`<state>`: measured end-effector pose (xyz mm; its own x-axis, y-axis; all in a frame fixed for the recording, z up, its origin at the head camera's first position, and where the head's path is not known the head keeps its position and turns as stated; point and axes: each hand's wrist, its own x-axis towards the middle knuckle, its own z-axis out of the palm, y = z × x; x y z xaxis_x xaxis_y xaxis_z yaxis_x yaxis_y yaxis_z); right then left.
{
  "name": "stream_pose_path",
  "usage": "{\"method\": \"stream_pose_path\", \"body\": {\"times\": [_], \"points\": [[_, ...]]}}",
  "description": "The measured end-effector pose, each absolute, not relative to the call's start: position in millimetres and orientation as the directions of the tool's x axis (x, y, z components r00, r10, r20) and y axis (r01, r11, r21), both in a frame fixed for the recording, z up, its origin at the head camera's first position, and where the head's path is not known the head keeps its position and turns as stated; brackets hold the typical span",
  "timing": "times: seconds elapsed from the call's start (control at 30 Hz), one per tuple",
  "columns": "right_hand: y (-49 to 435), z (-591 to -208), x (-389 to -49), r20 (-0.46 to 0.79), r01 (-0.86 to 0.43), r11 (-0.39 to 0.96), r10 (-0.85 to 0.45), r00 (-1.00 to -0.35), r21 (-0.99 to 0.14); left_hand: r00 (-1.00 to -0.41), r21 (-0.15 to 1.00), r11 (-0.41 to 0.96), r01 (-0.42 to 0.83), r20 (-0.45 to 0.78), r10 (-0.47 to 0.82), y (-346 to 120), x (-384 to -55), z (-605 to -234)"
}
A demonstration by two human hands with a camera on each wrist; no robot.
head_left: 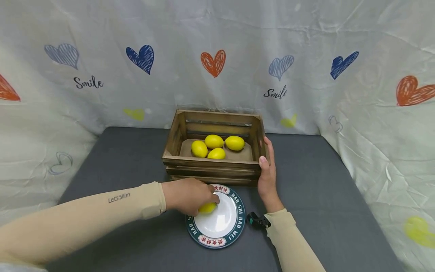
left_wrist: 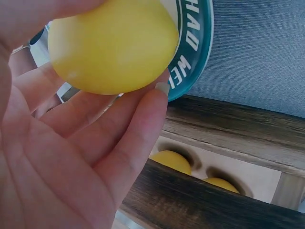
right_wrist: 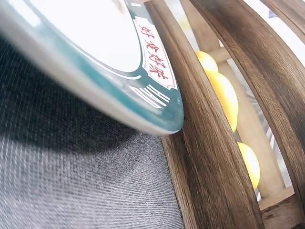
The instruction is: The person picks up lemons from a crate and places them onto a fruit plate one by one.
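My left hand (head_left: 190,195) pinches a yellow lemon (left_wrist: 114,47) between thumb and fingers, over the left part of a round plate (head_left: 217,223). In the head view the hand covers much of that lemon. The plate has a white middle and a dark green rim with lettering. Behind it stands a slatted wooden crate (head_left: 210,170) with several lemons (head_left: 234,143) on its floor. My right hand (head_left: 267,177) holds the crate's right end, thumb at the front corner and fingers along the outer side. The right wrist view does not show that hand's fingers.
A dark grey cloth (head_left: 326,211) covers the table. Close behind the crate hangs a pale curtain (head_left: 238,87) printed with hearts, which also runs down both sides. A black band (head_left: 258,220) is on my right wrist, beside the plate's rim.
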<state>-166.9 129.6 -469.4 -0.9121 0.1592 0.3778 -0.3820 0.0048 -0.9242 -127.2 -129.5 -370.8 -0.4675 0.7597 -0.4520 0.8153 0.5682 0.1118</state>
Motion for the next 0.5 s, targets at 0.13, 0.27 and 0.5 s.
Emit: {"method": "stream_pose_path", "body": {"times": [0.13, 0.27, 0.5], "points": [[130.5, -470.8, -164.8, 0.377, -0.380, 0.010, 0.156, -0.913, -0.925, -0.476, 0.096, 0.570, 0.816, -0.447, 0.757, -130.2, -125.5, -373.7], [131.1, -470.6, -163.8, 0.379, -0.382, 0.014, 0.159, -0.912, -0.924, -0.480, 0.087, 0.570, 0.817, -0.444, 0.757, -129.8, -125.0, -375.7], [130.2, -469.7, -164.5, 0.382, -0.385, 0.015, 0.157, -0.911, -0.923, -0.500, 0.093, 0.597, 0.797, -0.452, 0.738, -130.7, -123.9, -375.1]]}}
